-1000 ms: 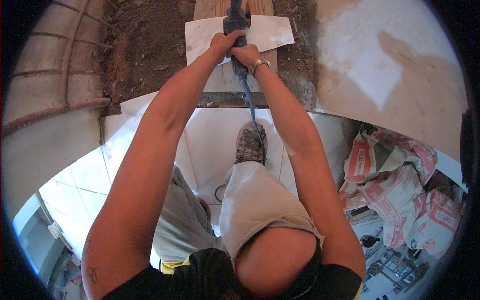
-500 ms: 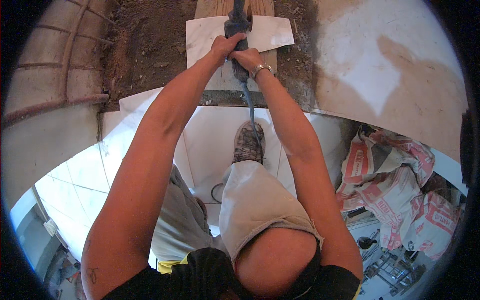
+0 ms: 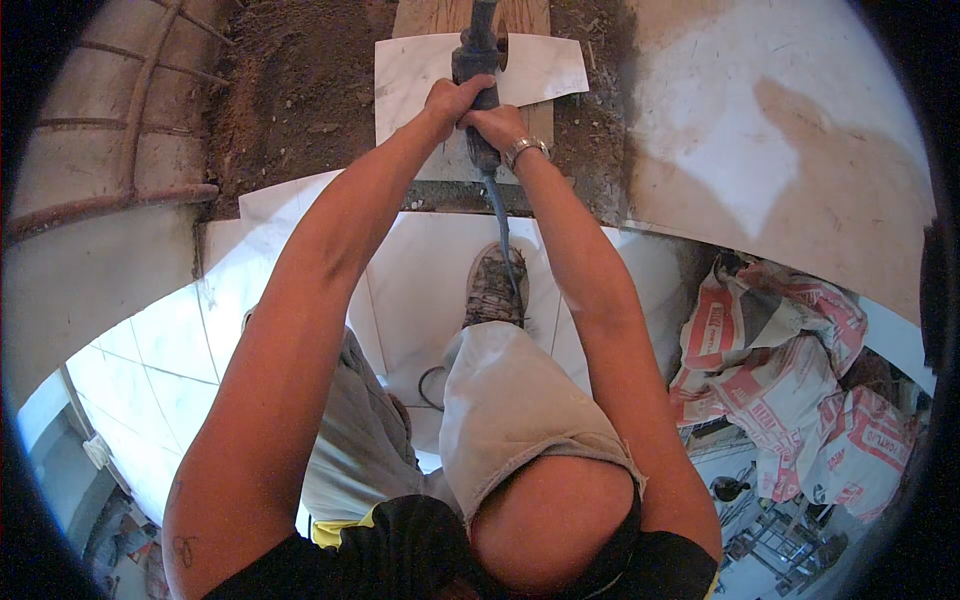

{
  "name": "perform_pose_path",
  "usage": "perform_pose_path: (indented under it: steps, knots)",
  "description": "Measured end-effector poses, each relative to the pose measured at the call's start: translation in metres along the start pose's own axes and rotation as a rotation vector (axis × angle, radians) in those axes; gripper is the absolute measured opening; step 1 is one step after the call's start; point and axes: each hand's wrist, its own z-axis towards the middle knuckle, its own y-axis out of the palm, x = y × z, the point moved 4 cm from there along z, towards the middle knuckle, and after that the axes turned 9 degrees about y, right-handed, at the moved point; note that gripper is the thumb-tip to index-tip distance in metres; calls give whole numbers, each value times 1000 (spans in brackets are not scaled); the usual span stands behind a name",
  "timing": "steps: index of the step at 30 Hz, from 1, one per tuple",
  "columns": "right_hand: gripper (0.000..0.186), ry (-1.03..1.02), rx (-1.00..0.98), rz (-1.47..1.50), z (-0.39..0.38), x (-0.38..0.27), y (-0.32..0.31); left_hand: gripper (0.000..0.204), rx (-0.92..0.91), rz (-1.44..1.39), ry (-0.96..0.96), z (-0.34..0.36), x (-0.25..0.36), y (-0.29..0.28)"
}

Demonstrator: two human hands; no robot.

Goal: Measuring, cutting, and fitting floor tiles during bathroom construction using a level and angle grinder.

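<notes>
Left hand (image 3: pixel 450 105): I'm gripping the black power tool (image 3: pixel 475 66).
Right hand (image 3: pixel 500 126): clasped just behind.
Arms (image 3: pixel 318 265): extended forward.

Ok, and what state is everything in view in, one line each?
Angle grinder: held; running or not, can't tell
Left hand: grip closed on it
Right hand: grip closed on it
Marble-patterned tile: lying across wooden plank
Power cord: hanging down
Metal wristband: worn
Shoe: laced, dirty
Printed sacks: crumpled, heaped
</notes>
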Motion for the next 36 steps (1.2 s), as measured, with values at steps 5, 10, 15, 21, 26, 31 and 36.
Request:
perform_pose_path:
  steps: [5, 10, 15, 21, 26, 31, 36]
  knots:
    - [37, 22, 20, 34, 3, 10, -11, 51, -26, -98, 75, -10, 9, 17]
    - [50, -42, 48, 19, -4, 10, -8, 50, -16, -78, 22, -16, 3, 12]
    - [49, -50, 12, 16, -4, 6, -5, 54, -36, -118, 32, -15, 2, 9]
    - [41, -64, 40, 67, -11, 12, -3, 52, 17, -82, 20, -27, 6, 11]
    - [33, -28, 41, 44, -11, 14, -7, 50, -27, -91, 14, -29, 10, 14]
    - [34, -63, 40, 8, -14, 15, -7, 49, -4, -113, 30, -30, 5, 14]
    - [36, -55, 54, 25, -19, 20, -13, 48, -38, -151, 30, -33, 4, 22]
